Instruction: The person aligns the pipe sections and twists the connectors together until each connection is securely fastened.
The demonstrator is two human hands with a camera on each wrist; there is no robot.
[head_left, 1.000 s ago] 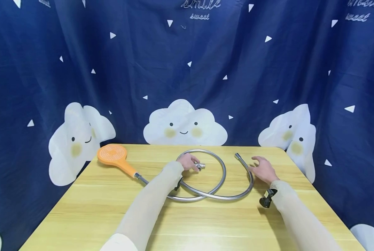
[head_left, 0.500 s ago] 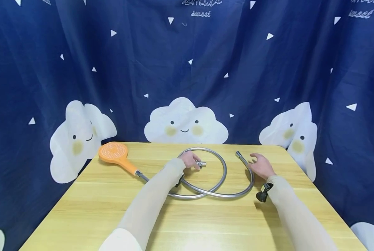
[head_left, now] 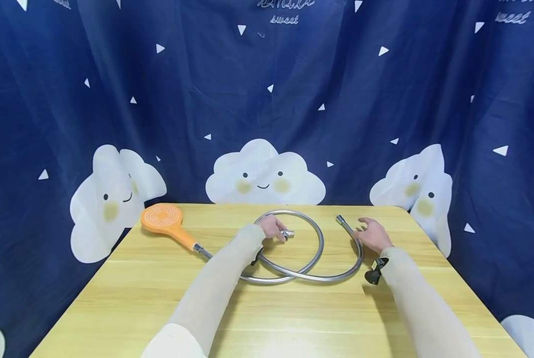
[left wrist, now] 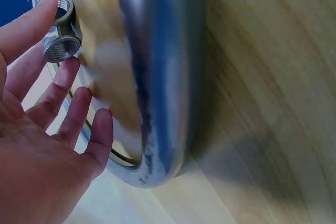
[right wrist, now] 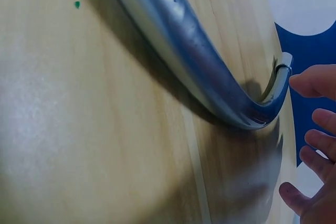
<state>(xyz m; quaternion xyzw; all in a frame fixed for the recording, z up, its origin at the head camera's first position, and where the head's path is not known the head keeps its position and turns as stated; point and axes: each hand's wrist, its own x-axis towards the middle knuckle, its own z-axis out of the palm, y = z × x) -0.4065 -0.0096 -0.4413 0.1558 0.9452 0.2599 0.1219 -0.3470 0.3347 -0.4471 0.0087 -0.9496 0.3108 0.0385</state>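
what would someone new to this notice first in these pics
Probably the orange shower head at the table's far left corner, leading to a looped silver hose. Behind, the dark blue curtain with smiling white clouds also draws the eye. Then come the hands: the left hand pinching a metal fitting within the loop, the right hand near the hose's free end.

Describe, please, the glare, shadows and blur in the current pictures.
Head view: pale glare on the table at the bottom, soft shadow beside the right sleeve; left wrist view: the close hose looks blurred, the metal joint clearer; right wrist view: whitish glare at left, dark shadow along the hose.
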